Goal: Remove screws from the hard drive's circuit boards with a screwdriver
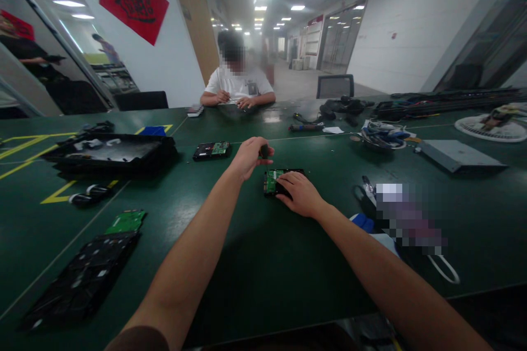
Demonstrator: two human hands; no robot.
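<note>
A hard drive (269, 184) lies on the green table in front of me, its green circuit board facing up. My left hand (252, 156) is closed around the dark handle of a screwdriver (264, 151), held upright. Its thin shaft points down at the board's left part; whether the tip touches a screw is too small to tell. My right hand (300, 193) rests over the drive's right side, fingers on its top and thumb along the near edge, gripping it against the table. A second hard drive (211, 150) with a green board lies beyond my left forearm.
At the left are black trays (111, 153), several stacked dark drives (82, 274) and a loose green board (127, 221). On the right lie a cable bundle (382, 134), a grey metal box (459, 154) and a blurred-out item (411, 219). A co-worker (239, 85) sits opposite.
</note>
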